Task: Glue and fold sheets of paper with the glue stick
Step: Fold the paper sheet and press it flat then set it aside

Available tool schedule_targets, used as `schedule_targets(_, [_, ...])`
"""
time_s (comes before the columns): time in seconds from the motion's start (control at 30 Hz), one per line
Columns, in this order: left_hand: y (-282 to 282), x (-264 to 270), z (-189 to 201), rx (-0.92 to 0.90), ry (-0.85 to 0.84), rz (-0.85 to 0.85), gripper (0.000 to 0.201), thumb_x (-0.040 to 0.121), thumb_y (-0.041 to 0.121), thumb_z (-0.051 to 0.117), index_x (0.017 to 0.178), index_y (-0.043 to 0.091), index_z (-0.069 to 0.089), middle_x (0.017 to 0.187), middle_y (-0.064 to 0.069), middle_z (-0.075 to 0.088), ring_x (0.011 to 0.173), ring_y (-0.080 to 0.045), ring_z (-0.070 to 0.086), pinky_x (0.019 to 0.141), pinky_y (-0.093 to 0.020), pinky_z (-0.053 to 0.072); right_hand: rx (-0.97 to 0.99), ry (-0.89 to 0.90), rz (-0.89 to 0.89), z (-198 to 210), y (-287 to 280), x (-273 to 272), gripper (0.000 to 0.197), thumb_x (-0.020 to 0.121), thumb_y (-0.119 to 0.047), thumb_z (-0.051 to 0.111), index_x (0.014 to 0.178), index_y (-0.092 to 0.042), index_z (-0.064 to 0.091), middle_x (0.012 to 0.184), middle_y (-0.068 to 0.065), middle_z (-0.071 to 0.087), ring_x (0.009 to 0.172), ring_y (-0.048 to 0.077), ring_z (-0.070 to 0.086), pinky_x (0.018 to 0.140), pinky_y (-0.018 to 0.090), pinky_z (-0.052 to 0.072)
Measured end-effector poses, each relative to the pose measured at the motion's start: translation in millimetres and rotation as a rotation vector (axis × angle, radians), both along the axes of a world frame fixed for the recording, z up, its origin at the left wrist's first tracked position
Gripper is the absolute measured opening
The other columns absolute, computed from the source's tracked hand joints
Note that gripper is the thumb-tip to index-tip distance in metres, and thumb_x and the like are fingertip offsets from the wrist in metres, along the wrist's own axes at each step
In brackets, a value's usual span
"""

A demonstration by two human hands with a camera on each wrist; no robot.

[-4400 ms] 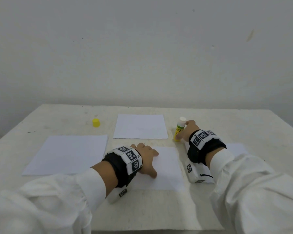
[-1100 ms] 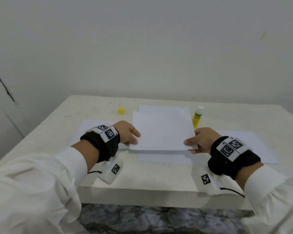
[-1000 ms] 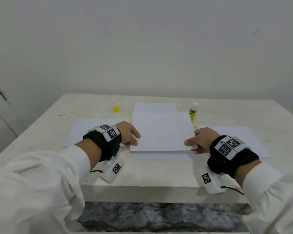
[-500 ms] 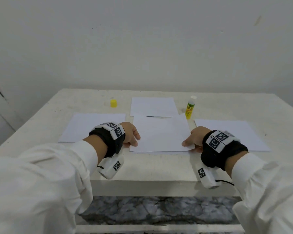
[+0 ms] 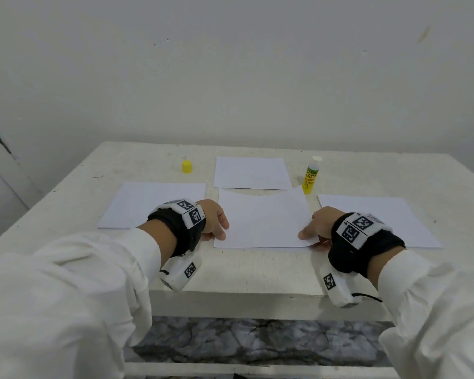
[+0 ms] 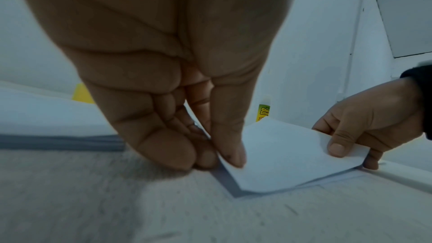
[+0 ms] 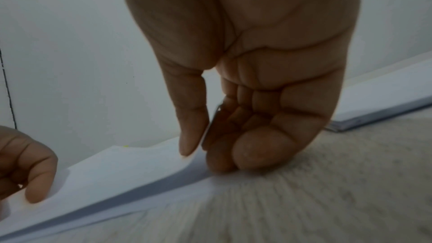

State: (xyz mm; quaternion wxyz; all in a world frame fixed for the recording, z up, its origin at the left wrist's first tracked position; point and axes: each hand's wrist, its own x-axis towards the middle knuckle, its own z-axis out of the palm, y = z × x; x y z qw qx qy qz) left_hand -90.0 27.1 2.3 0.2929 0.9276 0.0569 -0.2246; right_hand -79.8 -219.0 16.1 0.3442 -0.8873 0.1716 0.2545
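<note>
Presently the folded sheet [image 5: 262,218] lies near the table's [image 5: 230,272] front edge. Left hand [image 5: 212,218] and right hand [image 5: 319,224] each pinch a near corner in a narrow grip, apparently aligning edges. Glue stick [image 5: 311,175] stands uncapped toward the back edge.

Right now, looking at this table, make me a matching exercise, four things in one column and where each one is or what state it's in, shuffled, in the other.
Things:
1. glue stick
2. yellow cap
3. middle sheet
4. far sheet

States:
A. lying flat, untouched, between the cap and the stick
B. pinched at both near corners by the left hand and right hand
C. standing upright, uncapped
D. alone, far left

Pairs: 1-C, 2-D, 3-B, 4-A
</note>
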Motion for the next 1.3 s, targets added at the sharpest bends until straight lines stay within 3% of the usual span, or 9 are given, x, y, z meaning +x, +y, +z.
schedule_targets(0.43, [-3.4,0.6,0.8,0.061,-0.005,-0.044,0.019,0.080,0.009,0.075,0.092,0.017,0.063,0.065,0.002,0.056,0.051,-0.006,0.052,0.043,-0.011,0.041,-0.016,0.007,0.022,-6.9,-5.3,6.7,0.030,0.079,-0.002,0.073,0.104,0.002,0.057,0.104,0.022,0.065,0.096,0.037,0.066,0.086,0.046,0.055])
schedule_targets(0.5, [-4.8,1.1,0.9,0.098,-0.008,-0.071,0.018,0.081,0.009,0.074,0.094,0.016,0.063,0.064,0.003,0.055,0.052,-0.007,0.052,0.046,-0.013,0.040,-0.067,-0.006,0.066,-4.6,-4.8,6.6,0.018,0.080,-0.005,0.073,0.089,-0.002,0.057,0.089,0.016,0.067,0.082,0.030,0.068,0.071,0.037,0.057])
schedule_targets(0.53, [-5.3,1.7,0.6,0.112,-0.008,-0.080,0.018,0.082,0.010,0.074,0.096,0.016,0.064,0.064,0.003,0.055,0.052,-0.007,0.052,0.047,-0.013,0.040,-0.126,-0.013,0.108,-2.4,-6.3,7.1,0.018,0.080,-0.010,0.074,0.081,-0.005,0.057,0.078,0.011,0.064,0.070,0.024,0.063,0.059,0.031,0.052])
schedule_targets(0.6, [-5.7,3.5,-0.3,0.129,-0.006,-0.093,0.018,0.082,0.010,0.073,0.094,0.017,0.063,0.065,0.003,0.055,0.052,-0.007,0.052,0.046,-0.012,0.040,-0.210,-0.019,0.170,2.9,-11.7,8.3,0.022,0.080,-0.017,0.075,0.073,-0.007,0.056,0.066,0.005,0.057,0.056,0.017,0.051,0.051,0.024,0.040])
schedule_targets(0.73, [-5.3,5.6,-0.3,0.153,-0.009,-0.110,0.019,0.080,0.010,0.075,0.091,0.019,0.062,0.062,0.004,0.056,0.052,-0.007,0.053,0.045,-0.011,0.040,-0.256,0.001,0.267,6.9,-19.6,9.0,0.028,0.080,-0.023,0.075,0.097,-0.002,0.067,0.073,0.006,0.061,0.055,0.016,0.049,0.053,0.022,0.039])
schedule_targets(0.9, [-4.5,7.5,-0.7,0.166,-0.003,-0.112,0.018,0.079,0.013,0.076,0.086,0.021,0.063,0.057,0.005,0.057,0.053,-0.008,0.054,0.047,-0.012,0.040,-0.268,-0.017,0.328,5.5,-22.8,12.0,0.027,0.079,-0.023,0.076,0.095,-0.005,0.065,0.069,0.004,0.058,0.055,0.016,0.047,0.052,0.023,0.036])
schedule_targets(1.07, [-4.3,8.6,-1.3,0.144,0.005,-0.090,0.020,0.078,0.009,0.077,0.078,0.023,0.062,0.056,0.004,0.056,0.049,-0.007,0.052,0.041,-0.009,0.039,-0.314,-0.024,0.403,6.1,-23.4,10.0,0.039,0.083,-0.029,0.071,0.108,0.001,0.067,0.088,0.008,0.059,0.056,0.013,0.043,0.051,0.019,0.033])
schedule_targets(1.3, [-4.0,8.8,-1.6,0.136,0.013,-0.088,0.019,0.078,0.010,0.077,0.081,0.023,0.063,0.060,0.004,0.059,0.050,-0.007,0.055,0.049,-0.012,0.042,-0.329,-0.050,0.387,-0.8,-23.6,12.5,0.026,0.076,-0.023,0.078,0.081,-0.006,0.060,0.065,0.002,0.053,0.053,0.014,0.045,0.048,0.021,0.034])
